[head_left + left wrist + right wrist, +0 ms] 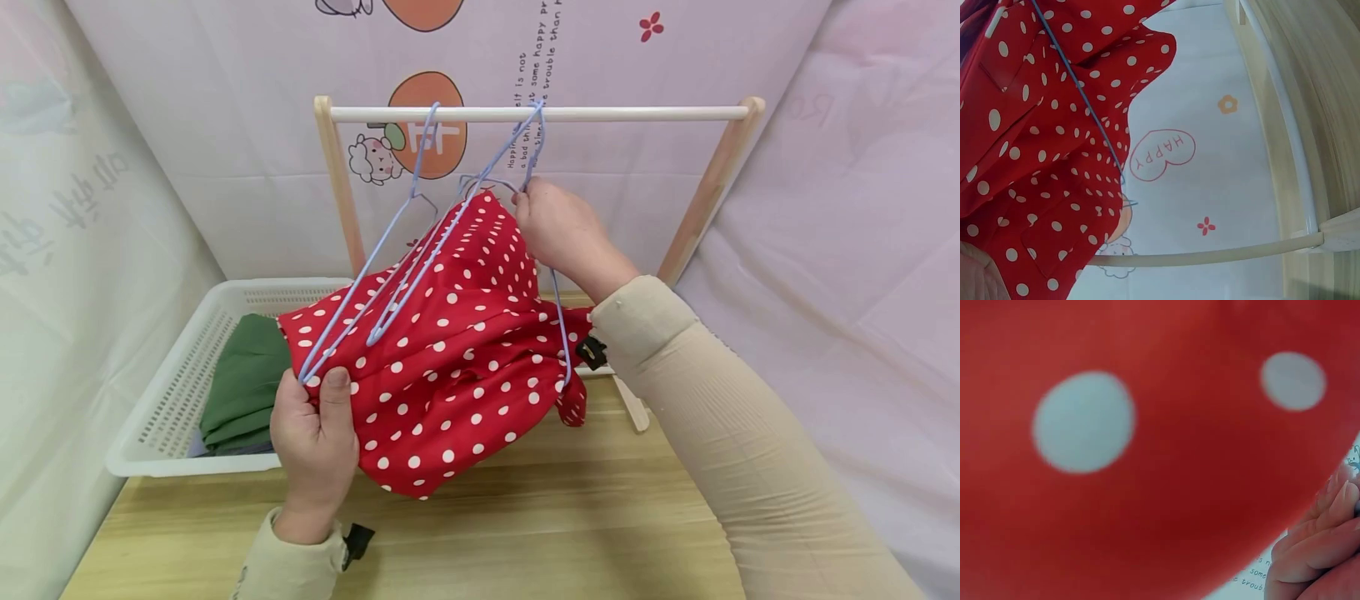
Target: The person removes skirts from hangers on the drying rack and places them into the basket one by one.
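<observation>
A red cloth garment with white polka dots spreads among light-blue wire hangers in the head view; its kind cannot be told. My left hand pinches the garment's left edge, thumb in front, beside the lower end of one hanger. At the upper right, my right hand grips a blue hanger near its neck, close to the garment's top edge. Two hanger hooks meet the white rod. In the right wrist view the cloth covers most of the picture, with curled fingers at the lower right.
The rod belongs to a small rack with wooden posts on a wood-grain table. At the left stands a white plastic basket holding a folded green cloth. A printed white curtain hangs behind.
</observation>
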`<action>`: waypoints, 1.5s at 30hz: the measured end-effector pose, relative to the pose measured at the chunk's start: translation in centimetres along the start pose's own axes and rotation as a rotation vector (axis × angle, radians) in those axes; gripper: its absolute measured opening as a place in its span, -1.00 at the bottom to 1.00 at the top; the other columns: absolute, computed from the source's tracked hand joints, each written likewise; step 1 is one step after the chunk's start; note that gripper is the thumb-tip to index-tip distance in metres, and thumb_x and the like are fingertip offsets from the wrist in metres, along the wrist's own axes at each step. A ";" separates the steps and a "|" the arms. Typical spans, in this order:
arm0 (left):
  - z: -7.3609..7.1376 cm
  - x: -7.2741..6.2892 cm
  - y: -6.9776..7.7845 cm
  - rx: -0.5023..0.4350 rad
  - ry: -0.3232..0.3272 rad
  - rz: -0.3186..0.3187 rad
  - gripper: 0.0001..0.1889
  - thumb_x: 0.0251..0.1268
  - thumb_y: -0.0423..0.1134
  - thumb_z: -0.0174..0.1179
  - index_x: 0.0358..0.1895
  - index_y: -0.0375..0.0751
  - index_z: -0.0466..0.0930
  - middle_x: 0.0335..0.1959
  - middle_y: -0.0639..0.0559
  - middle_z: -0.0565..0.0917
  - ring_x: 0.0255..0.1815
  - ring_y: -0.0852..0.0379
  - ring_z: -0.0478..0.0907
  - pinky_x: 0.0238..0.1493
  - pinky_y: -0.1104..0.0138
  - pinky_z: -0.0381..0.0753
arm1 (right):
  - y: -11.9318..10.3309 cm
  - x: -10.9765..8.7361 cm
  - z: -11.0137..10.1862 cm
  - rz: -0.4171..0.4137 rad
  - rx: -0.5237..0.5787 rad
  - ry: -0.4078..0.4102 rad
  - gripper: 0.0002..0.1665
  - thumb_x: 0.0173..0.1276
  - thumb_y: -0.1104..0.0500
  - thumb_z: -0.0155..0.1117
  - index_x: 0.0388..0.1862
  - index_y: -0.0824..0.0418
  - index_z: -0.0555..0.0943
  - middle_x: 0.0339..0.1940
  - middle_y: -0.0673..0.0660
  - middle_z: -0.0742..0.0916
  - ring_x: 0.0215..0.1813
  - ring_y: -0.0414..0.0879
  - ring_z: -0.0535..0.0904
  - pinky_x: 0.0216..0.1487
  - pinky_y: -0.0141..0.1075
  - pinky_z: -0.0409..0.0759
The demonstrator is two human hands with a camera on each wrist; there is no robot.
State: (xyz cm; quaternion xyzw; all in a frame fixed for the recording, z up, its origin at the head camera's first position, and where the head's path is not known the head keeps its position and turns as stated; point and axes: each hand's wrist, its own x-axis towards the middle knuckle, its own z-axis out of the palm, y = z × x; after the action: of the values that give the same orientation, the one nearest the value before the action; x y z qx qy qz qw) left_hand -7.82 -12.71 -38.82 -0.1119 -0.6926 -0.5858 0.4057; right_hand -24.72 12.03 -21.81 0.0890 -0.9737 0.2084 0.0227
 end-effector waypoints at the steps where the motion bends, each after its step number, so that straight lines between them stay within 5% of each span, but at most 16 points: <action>1: 0.0 0.0 0.0 -0.007 0.002 0.000 -0.64 0.49 -0.42 0.19 0.21 -0.57 0.40 0.11 0.07 0.68 0.02 0.19 0.73 0.00 0.48 0.69 | 0.0 0.0 0.0 -0.002 -0.002 0.001 -0.45 0.74 -0.04 -0.22 0.43 0.27 0.39 0.11 0.23 0.68 -0.08 0.07 0.63 -0.02 -0.08 0.67; 14: -0.6 0.7 0.1 -0.034 0.070 -0.023 -0.64 0.51 -0.40 0.19 0.20 -0.59 0.43 0.07 0.01 0.71 -0.04 0.16 0.75 0.00 0.47 0.70 | 0.2 0.0 0.0 0.015 -0.012 0.008 -0.43 0.73 -0.05 -0.18 0.47 0.26 0.36 0.27 0.24 0.66 0.08 0.08 0.64 0.13 -0.03 0.69; 28: -1.2 1.4 0.2 -0.060 0.101 -0.016 -0.68 0.50 -0.41 0.18 0.22 -0.45 0.48 0.08 -0.04 0.71 -0.01 0.10 0.74 0.03 0.44 0.70 | 0.2 0.1 0.1 0.021 -0.002 0.015 -0.41 0.71 -0.07 -0.12 0.53 0.22 0.32 0.32 0.23 0.64 0.11 0.06 0.65 0.07 -0.06 0.72; 45: -2.2 2.1 0.2 -0.079 0.090 -0.032 -0.71 0.50 -0.43 0.16 0.20 -0.37 0.52 0.04 -0.04 0.72 -0.03 0.13 0.75 -0.01 0.45 0.70 | 0.4 0.2 0.2 0.010 -0.033 0.028 -0.40 0.71 -0.08 -0.13 0.53 0.23 0.32 0.36 0.22 0.63 0.20 0.08 0.65 0.13 -0.04 0.70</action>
State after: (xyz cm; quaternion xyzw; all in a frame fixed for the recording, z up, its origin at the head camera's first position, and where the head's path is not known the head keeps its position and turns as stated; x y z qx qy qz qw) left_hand -8.14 -15.31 -37.26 -0.0903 -0.6516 -0.6234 0.4226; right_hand -24.98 12.28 -22.09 0.0808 -0.9771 0.1936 0.0368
